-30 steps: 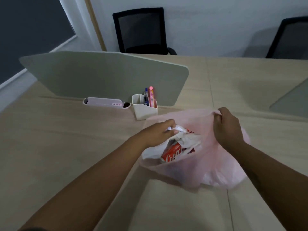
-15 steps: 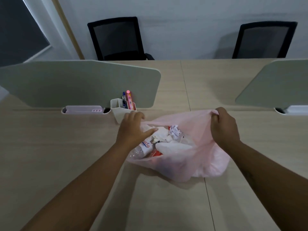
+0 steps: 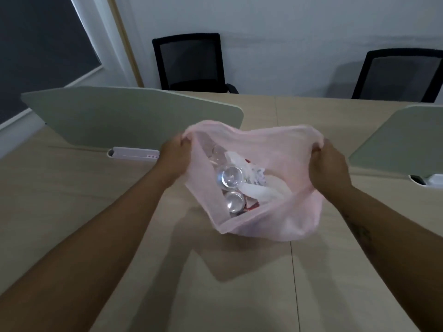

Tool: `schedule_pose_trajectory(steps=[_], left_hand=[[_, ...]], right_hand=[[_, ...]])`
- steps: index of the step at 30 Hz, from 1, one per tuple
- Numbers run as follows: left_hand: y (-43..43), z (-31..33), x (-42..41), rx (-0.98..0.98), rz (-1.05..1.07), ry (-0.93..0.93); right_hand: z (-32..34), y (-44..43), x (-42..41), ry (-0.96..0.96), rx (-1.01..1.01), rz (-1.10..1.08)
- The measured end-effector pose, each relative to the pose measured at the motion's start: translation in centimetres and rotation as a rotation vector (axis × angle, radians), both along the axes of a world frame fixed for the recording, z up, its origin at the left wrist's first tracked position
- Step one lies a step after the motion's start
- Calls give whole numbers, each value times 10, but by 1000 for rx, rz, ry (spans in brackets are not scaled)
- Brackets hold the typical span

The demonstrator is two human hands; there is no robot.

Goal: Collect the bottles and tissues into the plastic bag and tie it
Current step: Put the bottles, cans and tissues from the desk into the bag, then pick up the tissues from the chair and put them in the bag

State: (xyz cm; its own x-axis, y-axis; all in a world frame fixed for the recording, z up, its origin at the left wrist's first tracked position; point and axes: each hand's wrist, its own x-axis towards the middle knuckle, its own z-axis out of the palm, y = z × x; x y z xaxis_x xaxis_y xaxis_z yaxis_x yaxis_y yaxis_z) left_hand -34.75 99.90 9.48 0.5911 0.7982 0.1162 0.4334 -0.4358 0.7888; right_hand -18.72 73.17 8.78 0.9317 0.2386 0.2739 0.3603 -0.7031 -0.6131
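A thin pink plastic bag (image 3: 294, 212) hangs open over the middle of the wooden desk, held up by both hands. My left hand (image 3: 173, 155) pinches the left edge of its mouth and my right hand (image 3: 327, 165) pinches the right edge. Inside I see clear plastic bottles (image 3: 230, 178) end on, one with a red label, and crumpled white tissues (image 3: 257, 185) beside them. The bag's bottom rests near the desk surface.
Two grey-green desk dividers stand behind, one at the left (image 3: 129, 118) and one at the right (image 3: 402, 140). A pale pink case (image 3: 134, 153) lies at the left divider's foot. Two black mesh chairs (image 3: 191, 63) stand past the desk's far edge.
My left hand has left the bag's contents and taken hold of the bag's left edge. Both hands have lifted the bag and spread its mouth wide. The pen holder is hidden now.
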Motion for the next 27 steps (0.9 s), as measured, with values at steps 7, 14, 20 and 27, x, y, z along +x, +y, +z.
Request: schedule_pose_trajectory(steps=[7,14,20,27], left_hand=[[7,25,-45,67,207,-24],[-51,-25,-122,-6,230,94],[-119,-73,-219,-182,392,493],[-199,-98,-305,-202,346,1569]], right_hand=[[-1,11,-2,44,69,224],[-54,11,-69,163,-66,762],[-118,11,-126,-153,-388,1144],[-180,16,-189,-119,-483,1271]])
